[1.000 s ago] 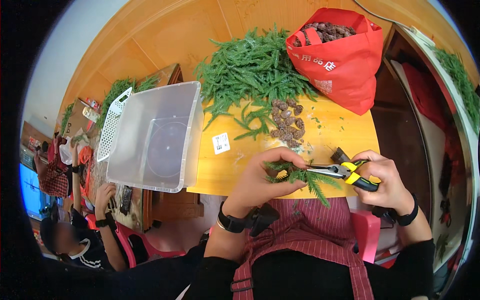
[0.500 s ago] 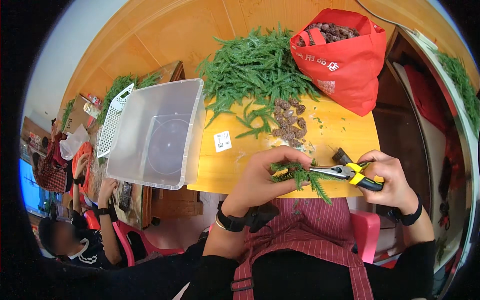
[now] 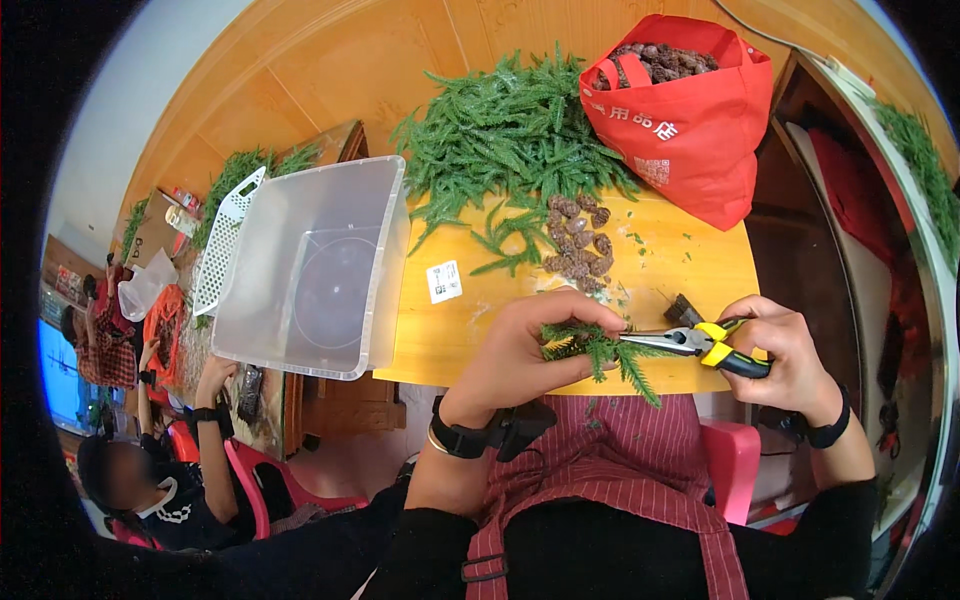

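Note:
My left hand [image 3: 535, 345] is closed around a green artificial pine sprig [image 3: 630, 368], pinched between thumb and fingers above the table's near edge. In my right hand [image 3: 775, 350] are needle-nose pliers [image 3: 690, 342] with yellow and black handles. The pliers' long jaws point left and meet the sprig beside my left fingertips; what exactly lies between the jaw tips is too small to tell. Just behind the pliers a small dark bundle [image 3: 684, 308] lies on the table. Brown pine cones [image 3: 578, 245] are gathered farther back, beside a few loose green sprigs [image 3: 508, 240].
A large heap of pine greenery [image 3: 510, 130] covers the table's back. Right of it stands a red bag [image 3: 690, 140] full of pine cones. At left is a clear plastic bin [image 3: 390, 270], near a white label [image 3: 444, 282]. A co-worker [image 3: 190, 490] sits at another table.
My hands, the sprig and the pliers stay almost in place, with only a slight shift of my right forearm. At the left, the co-worker's arms have moved a little.

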Available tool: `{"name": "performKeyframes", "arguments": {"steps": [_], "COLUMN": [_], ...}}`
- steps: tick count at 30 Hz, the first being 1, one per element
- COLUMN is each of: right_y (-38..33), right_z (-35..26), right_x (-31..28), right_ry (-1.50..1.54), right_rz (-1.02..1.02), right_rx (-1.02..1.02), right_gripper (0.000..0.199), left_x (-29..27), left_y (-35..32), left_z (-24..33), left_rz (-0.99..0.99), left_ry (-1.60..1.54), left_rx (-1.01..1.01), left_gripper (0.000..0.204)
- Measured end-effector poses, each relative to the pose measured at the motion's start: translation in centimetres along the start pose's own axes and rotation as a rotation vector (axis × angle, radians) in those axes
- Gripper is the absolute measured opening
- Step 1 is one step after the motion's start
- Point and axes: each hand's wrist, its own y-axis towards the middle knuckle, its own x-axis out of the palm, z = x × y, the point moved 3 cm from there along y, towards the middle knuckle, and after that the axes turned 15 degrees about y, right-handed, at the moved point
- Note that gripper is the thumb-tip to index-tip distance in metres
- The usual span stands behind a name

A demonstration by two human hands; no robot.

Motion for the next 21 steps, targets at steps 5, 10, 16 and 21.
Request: {"name": "performKeyframes", "arguments": {"steps": [5,10,16,21], "right_y": [0.04,0.01,-0.08,-0.23], "right_z": [-0.24,-0.28,-0.26,0.00], "right_x": [-0.23,-0.28,-0.39,-0.35], "right_ry": [-0.016,-0.007,-0.009,-0.005], "right_rz": [-0.005,0.015,0.021,0.017], "right_rx": [-0.010,-0.005,-0.011,-0.015], "right_gripper": [0.016,0.017,0.018,0.018], "left_x": [-0.06,0.09,0.26,0.35], "left_y": [0.11,0.24,0.24,0.25], "left_z": [0.31,0.40,0.43,0.49], "left_rz": [-0.004,0.000,0.002,-0.006], "left_ry": [0.034,0.014,0.008,-0.037], "left_rx": [0.029,0.019,0.019,-0.047], "left_gripper": [0.033,0.034,0.034,0.031]}}
